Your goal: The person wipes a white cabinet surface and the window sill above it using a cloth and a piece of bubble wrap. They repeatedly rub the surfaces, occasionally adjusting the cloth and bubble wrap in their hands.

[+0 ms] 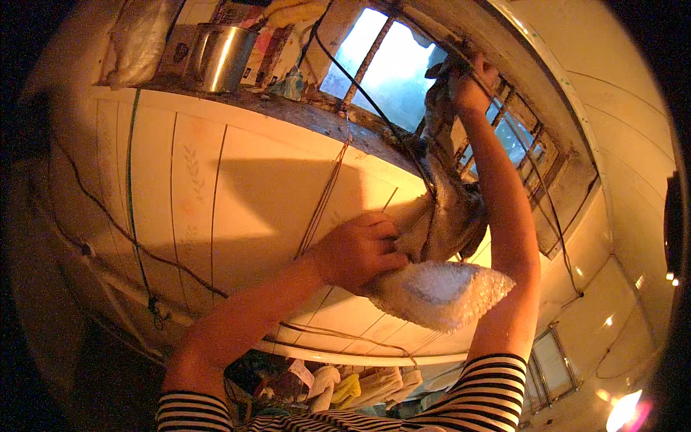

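My right hand (pixel 474 86) is raised to the barred window, its fingers curled at the upper end of a grey, soiled cloth (pixel 448 173). The cloth hangs in a twisted bunch past the sill, and a dark cable crosses in front of my fingers. Lower down, my left hand (pixel 359 251) is bent around the left end of a rough white foam piece (pixel 440 294), its fingertips close to the cloth's lower folds. The foam's right tip overlaps my right forearm in view. My left fingertips are partly hidden and slightly blurred.
A steel mug (pixel 221 56) and a plastic bag (pixel 137 46) stand on the ledge (pixel 270 108). Rusty bars (pixel 370 59) cross the window. Several loose cables hang over the tiled wall (pixel 189 205). Cloths (pixel 372 386) hang below, and a bright lamp (pixel 623 413) glows at lower right.
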Action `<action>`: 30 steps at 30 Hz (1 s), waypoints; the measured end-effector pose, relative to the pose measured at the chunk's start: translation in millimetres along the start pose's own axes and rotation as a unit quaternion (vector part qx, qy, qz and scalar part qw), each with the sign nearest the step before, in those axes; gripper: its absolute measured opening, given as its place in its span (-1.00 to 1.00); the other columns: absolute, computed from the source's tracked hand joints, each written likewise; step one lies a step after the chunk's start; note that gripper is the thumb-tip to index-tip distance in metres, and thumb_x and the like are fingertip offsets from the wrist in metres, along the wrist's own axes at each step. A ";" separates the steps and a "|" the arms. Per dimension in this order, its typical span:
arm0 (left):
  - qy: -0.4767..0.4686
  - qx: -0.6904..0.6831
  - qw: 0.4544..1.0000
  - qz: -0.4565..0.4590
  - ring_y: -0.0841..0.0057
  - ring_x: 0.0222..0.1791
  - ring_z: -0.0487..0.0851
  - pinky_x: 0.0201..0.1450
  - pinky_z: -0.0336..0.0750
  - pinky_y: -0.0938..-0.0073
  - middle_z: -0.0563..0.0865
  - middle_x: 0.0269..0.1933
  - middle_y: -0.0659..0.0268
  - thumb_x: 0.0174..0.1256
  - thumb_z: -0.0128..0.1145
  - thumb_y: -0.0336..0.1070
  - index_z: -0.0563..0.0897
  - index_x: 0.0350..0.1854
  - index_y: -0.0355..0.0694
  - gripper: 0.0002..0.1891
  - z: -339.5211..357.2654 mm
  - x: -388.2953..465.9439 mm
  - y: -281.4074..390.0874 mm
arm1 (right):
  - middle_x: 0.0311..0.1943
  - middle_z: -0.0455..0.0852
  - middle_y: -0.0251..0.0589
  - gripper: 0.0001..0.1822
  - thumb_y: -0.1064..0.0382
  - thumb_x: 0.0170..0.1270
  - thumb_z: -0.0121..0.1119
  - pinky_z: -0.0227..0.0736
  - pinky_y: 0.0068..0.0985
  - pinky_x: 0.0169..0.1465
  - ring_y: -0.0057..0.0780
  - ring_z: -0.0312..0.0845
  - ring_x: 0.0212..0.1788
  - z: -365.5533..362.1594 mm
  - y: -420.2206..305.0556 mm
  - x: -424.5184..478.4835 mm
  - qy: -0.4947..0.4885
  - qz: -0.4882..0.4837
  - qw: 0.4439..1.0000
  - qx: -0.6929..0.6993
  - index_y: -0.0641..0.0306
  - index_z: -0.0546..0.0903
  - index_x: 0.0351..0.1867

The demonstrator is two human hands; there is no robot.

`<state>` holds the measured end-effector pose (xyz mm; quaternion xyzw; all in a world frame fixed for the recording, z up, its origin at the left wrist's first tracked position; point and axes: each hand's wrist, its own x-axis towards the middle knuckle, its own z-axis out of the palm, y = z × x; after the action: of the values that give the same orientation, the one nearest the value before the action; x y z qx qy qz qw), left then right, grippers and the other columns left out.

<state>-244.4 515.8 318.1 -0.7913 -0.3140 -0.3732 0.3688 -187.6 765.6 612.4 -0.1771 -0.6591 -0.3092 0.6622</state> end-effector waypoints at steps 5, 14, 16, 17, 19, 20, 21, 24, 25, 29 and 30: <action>0.020 0.031 0.999 -0.016 0.02 -0.13 0.65 -0.03 0.54 0.01 0.65 -0.15 0.07 0.05 0.28 -0.05 0.73 -0.29 -0.03 -0.76 5.9 -7.8 -4.3 | -0.05 0.61 0.19 -0.63 0.23 0.15 0.34 0.48 -0.11 0.13 0.21 0.54 0.08 -48.3 -44.2 -49.7 -0.229 0.031 0.962 0.145 0.10 0.58 0.02; -0.013 -0.017 0.999 -0.034 0.01 -0.01 0.65 0.09 0.54 0.04 0.67 -0.01 0.02 0.05 0.31 -0.04 0.74 -0.25 -0.07 -0.72 -1.6 0.5 2.2 | -0.14 0.76 0.12 -0.54 -0.03 0.25 0.31 0.53 -0.05 0.10 0.20 0.65 -0.03 -20.5 31.8 4.9 0.018 -0.004 0.999 0.045 0.30 0.61 -0.01; 0.038 0.007 0.999 0.017 0.08 -0.05 0.62 0.07 0.52 0.10 0.65 -0.12 0.10 -0.10 0.33 -0.06 0.72 -0.25 -0.06 -0.67 -2.2 -4.1 -0.5 | -0.04 0.72 0.22 -0.38 -0.21 0.25 0.22 0.52 -0.05 0.13 0.21 0.64 0.03 -9.8 13.6 35.2 -0.048 0.036 0.997 0.046 0.32 0.61 0.07; 0.054 0.002 0.998 0.028 0.14 -0.09 0.60 0.06 0.50 0.14 0.63 -0.24 0.18 -0.26 0.36 -0.08 0.69 -0.25 -0.05 -0.59 -2.4 0.0 2.5 | 0.01 0.71 0.24 -0.35 -0.24 0.26 0.19 0.52 -0.05 0.15 0.20 0.64 0.07 -8.3 17.9 43.6 -0.106 0.044 0.993 0.006 0.31 0.60 0.11; 0.046 0.022 0.998 0.023 0.20 -0.11 0.58 0.07 0.48 0.18 0.61 -0.36 0.26 -0.42 0.39 -0.10 0.67 -0.24 -0.05 -0.51 -8.8 -8.7 -2.4 | 0.02 0.71 0.21 -0.43 -0.16 0.21 0.28 0.52 -0.08 0.15 0.18 0.63 0.09 -12.7 -27.5 30.7 -0.168 0.120 0.979 0.000 0.22 0.64 0.09; 0.033 0.028 0.999 0.015 0.20 -0.10 0.58 0.08 0.47 0.18 0.61 -0.37 0.27 -0.42 0.39 -0.10 0.66 -0.24 -0.05 -0.51 -5.9 -13.1 -2.8 | 0.02 0.71 0.20 -0.47 -0.11 0.18 0.32 0.51 -0.10 0.16 0.17 0.62 0.10 -17.4 -39.3 22.2 -0.200 0.157 0.967 -0.013 0.17 0.66 0.08; 0.027 0.027 0.999 0.016 0.20 -0.09 0.58 0.10 0.47 0.18 0.61 -0.38 0.27 -0.42 0.39 -0.11 0.66 -0.23 -0.05 -0.50 -1.1 -12.1 -2.7 | 0.03 0.71 0.20 -0.43 -0.16 0.19 0.29 0.53 -0.09 0.15 0.15 0.63 0.10 -17.3 -31.1 15.8 -0.205 0.111 0.972 -0.022 0.15 0.64 0.12; 0.023 0.032 0.999 0.027 0.21 -0.09 0.58 0.09 0.47 0.18 0.61 -0.34 0.25 -0.40 0.38 -0.11 0.65 -0.22 -0.04 -0.51 7.0 -1.7 -2.8 | -0.02 0.71 0.25 -0.45 -0.02 0.11 0.39 0.52 -0.06 0.11 0.18 0.64 0.07 -5.4 9.7 -13.7 -0.132 0.017 0.990 0.042 0.32 0.61 0.03; 0.027 0.028 0.999 0.016 0.20 -0.10 0.58 0.07 0.48 0.18 0.60 -0.31 0.24 -0.39 0.38 -0.11 0.65 -0.23 -0.03 -0.52 4.4 -6.1 -4.6 | -0.06 0.73 0.21 -0.46 -0.04 0.14 0.36 0.54 -0.05 0.07 0.16 0.65 0.04 -13.4 -3.1 -27.4 -0.216 0.010 0.975 0.049 0.26 0.60 0.05; 0.045 0.031 0.998 0.008 0.19 -0.11 0.57 0.05 0.49 0.17 0.59 -0.23 0.22 -0.38 0.38 -0.09 0.64 -0.24 -0.01 -0.53 2.5 -5.2 -3.9 | -0.14 0.72 0.19 -0.56 0.15 0.11 0.29 0.54 -0.09 0.08 0.18 0.63 0.02 -23.1 27.3 -79.2 -0.444 -0.080 0.883 0.125 0.28 0.56 0.01; 0.041 0.041 0.998 0.005 0.19 -0.10 0.57 0.05 0.49 0.16 0.59 -0.21 0.21 -0.38 0.38 -0.09 0.64 -0.24 -0.01 -0.53 1.8 -6.4 -3.9 | -0.12 0.71 0.19 -0.57 0.17 0.11 0.29 0.54 -0.10 0.09 0.18 0.63 0.04 -30.5 30.5 -83.5 -0.408 -0.031 0.901 0.144 0.27 0.56 0.02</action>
<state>-250.2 517.9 313.5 -0.7612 -0.3097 -0.3902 0.4153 -139.7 783.5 533.6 -0.1700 -0.9139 -0.1321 0.3442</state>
